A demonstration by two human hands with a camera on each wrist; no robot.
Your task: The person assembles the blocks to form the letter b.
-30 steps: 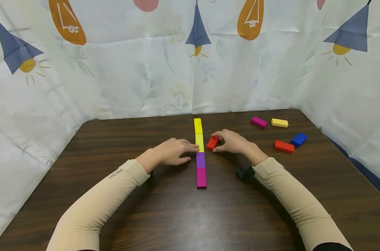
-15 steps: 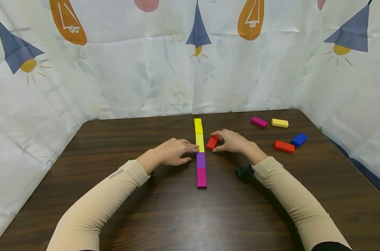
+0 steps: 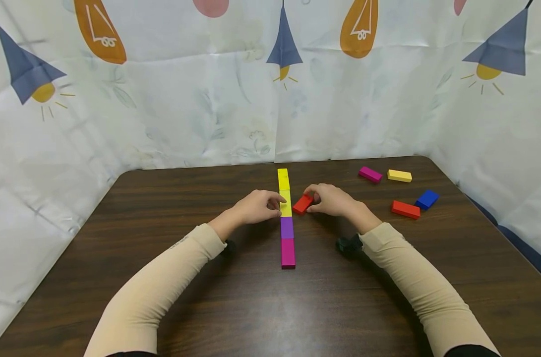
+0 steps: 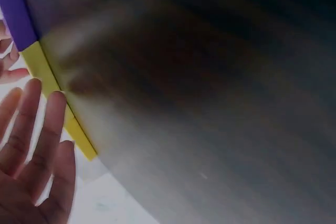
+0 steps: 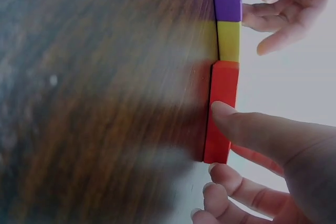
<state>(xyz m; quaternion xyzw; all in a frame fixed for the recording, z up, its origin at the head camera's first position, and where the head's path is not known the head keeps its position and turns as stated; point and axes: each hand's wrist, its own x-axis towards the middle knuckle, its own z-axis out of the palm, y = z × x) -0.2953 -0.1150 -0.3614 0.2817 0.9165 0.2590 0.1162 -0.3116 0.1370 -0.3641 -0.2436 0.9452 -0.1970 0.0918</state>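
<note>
A row of blocks runs away from me on the table: a magenta block (image 3: 288,253) nearest, then a purple block (image 3: 287,228), a yellow block (image 3: 285,208) and another yellow block (image 3: 283,179) farthest. My left hand (image 3: 259,206) is at the left of the nearer yellow block, fingertips partly over it; in the left wrist view its fingers are loosely extended and hold nothing. With thumb and fingers, my right hand (image 3: 332,201) pinches a red block (image 3: 303,204), lying slanted just right of the row. The thumb lies across the red block (image 5: 223,87) in the right wrist view.
At the back right lie a magenta block (image 3: 370,174) and a pale yellow block (image 3: 399,175). Nearer, another red block (image 3: 405,209) lies against a blue block (image 3: 427,199). A patterned white curtain (image 3: 199,109) stands behind the brown table (image 3: 234,307).
My left hand has risen off its flat position and shifted slightly right, its fingers more bent. The red block has turned a little further, its near end closer to the row.
</note>
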